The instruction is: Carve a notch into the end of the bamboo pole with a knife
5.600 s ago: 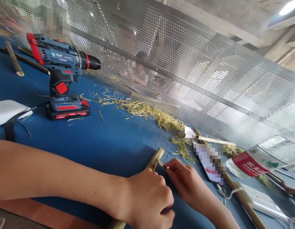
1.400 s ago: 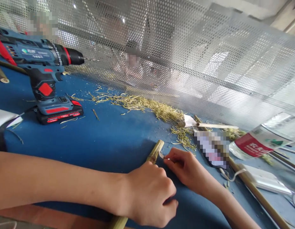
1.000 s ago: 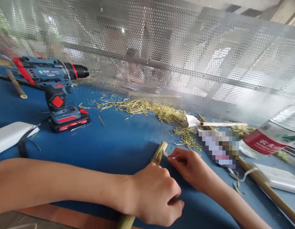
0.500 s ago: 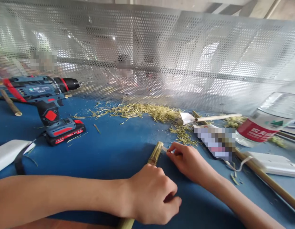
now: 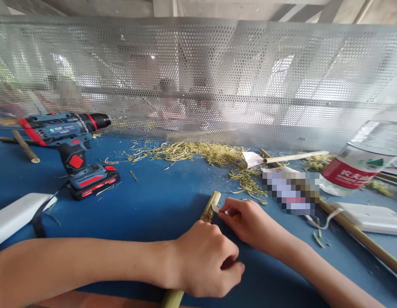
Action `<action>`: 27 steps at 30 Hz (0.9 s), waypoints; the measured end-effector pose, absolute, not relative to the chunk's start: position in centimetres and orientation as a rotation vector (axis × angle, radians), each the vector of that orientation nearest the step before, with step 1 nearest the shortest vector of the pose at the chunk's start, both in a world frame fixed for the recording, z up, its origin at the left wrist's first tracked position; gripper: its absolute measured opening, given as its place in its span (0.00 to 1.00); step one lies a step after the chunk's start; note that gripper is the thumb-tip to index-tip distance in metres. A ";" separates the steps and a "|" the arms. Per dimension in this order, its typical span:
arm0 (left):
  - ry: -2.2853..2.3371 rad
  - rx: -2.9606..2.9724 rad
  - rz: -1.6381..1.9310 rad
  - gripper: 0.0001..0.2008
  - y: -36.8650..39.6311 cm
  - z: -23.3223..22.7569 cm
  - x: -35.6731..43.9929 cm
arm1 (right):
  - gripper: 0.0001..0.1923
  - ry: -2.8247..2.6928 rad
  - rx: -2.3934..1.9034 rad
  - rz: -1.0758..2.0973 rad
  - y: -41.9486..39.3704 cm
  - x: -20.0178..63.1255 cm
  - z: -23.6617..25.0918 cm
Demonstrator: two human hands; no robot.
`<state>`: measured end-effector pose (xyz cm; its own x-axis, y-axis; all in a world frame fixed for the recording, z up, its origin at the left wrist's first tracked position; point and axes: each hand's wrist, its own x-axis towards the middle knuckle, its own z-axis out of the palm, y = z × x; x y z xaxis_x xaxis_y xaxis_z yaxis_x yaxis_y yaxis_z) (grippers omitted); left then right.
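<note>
My left hand [image 5: 204, 261] is closed over a bamboo stick [image 5: 211, 206], pressing it down against the blue tabletop. The stick's far end sticks out beyond my knuckles, and its near end shows below my wrist. Between the fingertips of my right hand [image 5: 248, 218] is a small knife, its short pale blade [image 5: 215, 208] touching the right side of the stick near the far end. A bit of yellow, perhaps the handle, shows under my right palm. My fingers hide most of the knife.
A cordless drill [image 5: 76, 149] stands at left, behind a white object [image 5: 20, 214]. Bamboo shavings [image 5: 198, 152] lie along the perforated metal screen [image 5: 204, 64]. To the right are a water bottle [image 5: 348, 171], a phone-like item [image 5: 288, 192], a white device [image 5: 371, 218] and a long pole [image 5: 358, 231].
My right hand and the blade have moved slightly nearer, down along the stick. My left hand keeps its hold. The view has tilted a little.
</note>
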<state>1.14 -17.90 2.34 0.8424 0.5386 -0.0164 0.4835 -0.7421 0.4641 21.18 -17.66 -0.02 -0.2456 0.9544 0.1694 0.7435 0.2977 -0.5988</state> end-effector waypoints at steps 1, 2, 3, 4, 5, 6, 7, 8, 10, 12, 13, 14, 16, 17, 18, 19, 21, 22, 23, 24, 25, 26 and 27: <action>0.758 2.561 0.165 0.18 -17.9 2.4 1.1 | 0.06 -2.066 -1.516 0.544 -17.6 21.1 0.0; 0.761 2.561 0.167 0.18 -17.9 2.4 1.2 | 0.06 -2.066 -1.518 0.544 -17.5 21.1 0.0; 0.762 2.561 0.171 0.18 -17.9 2.4 1.2 | 0.06 -2.067 -1.517 0.548 -17.5 21.1 0.0; 0.761 2.561 0.176 0.18 -17.9 2.4 1.2 | 0.06 -2.067 -1.515 0.551 -17.4 21.1 0.0; 0.754 2.561 0.179 0.18 -17.9 2.4 1.2 | 0.06 -2.069 -1.513 0.549 -17.4 21.1 0.0; 0.745 2.561 0.183 0.19 -17.9 2.3 1.2 | 0.06 -2.076 -1.512 0.540 -17.4 21.1 0.1; 0.739 2.562 0.187 0.19 -17.9 2.3 1.2 | 0.05 -2.089 -1.511 0.523 -17.4 21.2 0.1; 0.736 2.563 0.191 0.19 -17.9 2.3 1.1 | 0.03 -2.107 -1.509 0.502 -17.5 21.2 0.2; 0.741 2.567 0.194 0.19 -17.8 2.3 1.1 | 0.02 -2.149 -1.493 0.478 -17.7 21.3 0.4; 0.745 2.572 0.187 0.19 -17.7 2.3 1.1 | 0.01 -2.173 -1.475 0.493 -17.8 21.4 0.6; 0.742 2.574 0.180 0.19 -17.7 2.4 1.2 | 0.02 -2.173 -1.478 0.499 -17.8 21.4 0.6; 0.735 2.575 0.172 0.19 -17.7 2.4 1.2 | 0.03 -2.169 -1.495 0.490 -17.8 21.5 0.7; 0.726 2.568 0.162 0.19 -17.7 2.6 1.2 | 0.04 -2.148 -1.567 0.417 -17.5 21.7 0.6; 0.725 2.565 0.161 0.19 -17.7 2.6 1.2 | 0.03 -2.134 -1.609 0.372 -17.4 21.7 0.6; 0.729 2.564 0.162 0.19 -17.8 2.7 1.2 | 0.03 -2.120 -1.647 0.333 -17.2 21.8 0.5; 0.731 2.565 0.165 0.18 -17.8 2.7 1.2 | 0.03 -2.109 -1.675 0.306 -17.0 21.8 0.4; 0.740 2.573 0.176 0.18 -17.9 2.8 1.2 | 0.03 -2.094 -1.708 0.277 -16.7 21.9 0.2; 0.743 2.576 0.181 0.18 -18.0 2.8 1.2 | 0.04 -2.091 -1.716 0.265 -16.6 21.9 0.2; 0.747 2.577 0.186 0.18 -18.0 2.8 1.2 | 0.05 -2.090 -1.721 0.254 -16.6 21.9 0.1; 0.750 2.576 0.191 0.18 -18.0 2.8 1.1 | 0.05 -2.091 -1.720 0.246 -16.6 21.9 0.1; 0.753 2.574 0.194 0.18 -18.0 2.7 1.1 | 0.05 -2.096 -1.711 0.243 -16.6 21.9 0.2; 0.754 2.572 0.197 0.18 -18.0 2.7 1.1 | 0.06 -2.105 -1.689 0.245 -16.7 21.9 0.2; 0.752 2.572 0.199 0.18 -18.0 2.7 1.0 | 0.06 -2.120 -1.656 0.254 -16.8 21.9 0.3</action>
